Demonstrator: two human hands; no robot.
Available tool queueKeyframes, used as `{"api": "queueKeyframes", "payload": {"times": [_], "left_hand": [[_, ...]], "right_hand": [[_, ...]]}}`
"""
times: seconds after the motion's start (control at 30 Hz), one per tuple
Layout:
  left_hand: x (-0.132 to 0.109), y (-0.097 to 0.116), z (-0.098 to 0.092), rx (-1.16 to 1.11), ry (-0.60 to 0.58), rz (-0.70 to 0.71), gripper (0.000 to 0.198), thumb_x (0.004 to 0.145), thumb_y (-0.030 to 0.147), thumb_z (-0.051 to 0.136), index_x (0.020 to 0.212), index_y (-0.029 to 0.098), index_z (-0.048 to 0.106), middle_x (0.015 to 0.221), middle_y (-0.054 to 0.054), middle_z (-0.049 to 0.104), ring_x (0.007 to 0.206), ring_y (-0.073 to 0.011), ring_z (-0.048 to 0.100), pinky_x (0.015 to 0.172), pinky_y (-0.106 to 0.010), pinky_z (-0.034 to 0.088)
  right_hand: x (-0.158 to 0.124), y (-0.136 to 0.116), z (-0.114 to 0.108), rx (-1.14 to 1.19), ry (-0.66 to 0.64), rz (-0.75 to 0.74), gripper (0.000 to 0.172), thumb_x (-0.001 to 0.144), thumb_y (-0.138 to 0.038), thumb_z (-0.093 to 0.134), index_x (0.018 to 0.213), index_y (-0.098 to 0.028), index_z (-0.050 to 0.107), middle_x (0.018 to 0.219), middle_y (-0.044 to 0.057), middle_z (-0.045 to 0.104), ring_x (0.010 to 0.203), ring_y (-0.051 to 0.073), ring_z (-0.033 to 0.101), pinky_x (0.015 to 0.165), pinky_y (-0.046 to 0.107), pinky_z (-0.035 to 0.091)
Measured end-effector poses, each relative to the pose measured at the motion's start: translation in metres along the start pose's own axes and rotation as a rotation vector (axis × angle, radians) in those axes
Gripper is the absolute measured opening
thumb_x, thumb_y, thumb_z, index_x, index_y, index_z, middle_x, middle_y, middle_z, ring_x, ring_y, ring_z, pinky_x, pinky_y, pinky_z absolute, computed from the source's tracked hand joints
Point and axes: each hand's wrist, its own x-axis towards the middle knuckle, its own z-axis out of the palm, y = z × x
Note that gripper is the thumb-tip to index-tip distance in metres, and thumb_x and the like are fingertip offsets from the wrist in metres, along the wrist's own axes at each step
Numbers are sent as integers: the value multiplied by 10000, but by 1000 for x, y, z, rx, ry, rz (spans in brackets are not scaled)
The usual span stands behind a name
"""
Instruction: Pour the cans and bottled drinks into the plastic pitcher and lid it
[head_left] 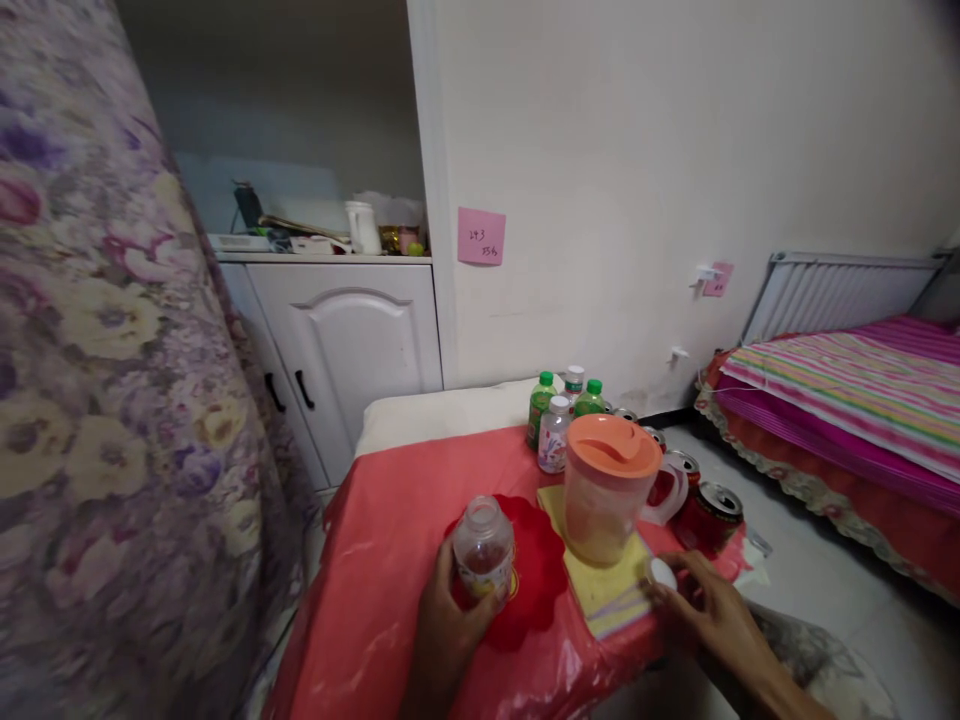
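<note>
My left hand point(461, 610) is wrapped round a clear, uncapped bottle point(484, 545) with a printed label, held upright over a red scalloped plate point(536, 570). Between the fingers of my right hand point(701, 600) is a white bottle cap point(661, 573), near the table's right edge. Just beyond that hand, a clear plastic pitcher point(600, 510) with an orange lid point(615, 445) stands on a folded yellow cloth point(611, 590). Its handle points right, towards the cans.
Behind the pitcher stand a capped clear bottle point(555, 435), green-capped bottles point(541, 405) and another white-capped bottle point(574, 382). Several drink cans, one dark red point(709, 520), line the right edge of the red-covered table point(390, 540). A floral curtain point(112, 400) hangs at left; a bed point(847, 400) is at right.
</note>
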Motion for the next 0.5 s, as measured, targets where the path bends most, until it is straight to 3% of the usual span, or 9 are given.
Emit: {"api": "queueKeyframes", "payload": {"times": [0.2, 0.37, 0.5], "left_hand": [[-2, 3, 6, 42, 23, -16, 740, 575, 356, 812, 1255, 177, 581, 1272, -165, 716, 1208, -362, 652, 1033, -489, 509], [-1, -3, 7, 21, 19, 29, 714, 578, 305, 776, 1254, 177, 586, 1258, -160, 725, 1179, -355, 670, 1019, -493, 523], [0, -4, 6, 33, 8, 69, 706, 599, 309, 759, 1272, 182, 587, 1288, -152, 717, 1198, -345, 666, 1025, -487, 526]], "right_hand": [[-17, -78, 9, 137, -118, -174, 301, 851, -495, 659, 1045, -271, 712, 921, 48, 724, 814, 254, 673, 717, 356, 566], [13, -161, 21, 221, -152, -415, 336, 917, -406, 609, 1226, -281, 654, 1142, 81, 699, 1030, 261, 657, 872, 365, 555], [38, -209, 27, 193, -253, -562, 350, 955, -353, 572, 1286, -246, 608, 1158, 91, 669, 1079, 240, 631, 942, 381, 524]]}}
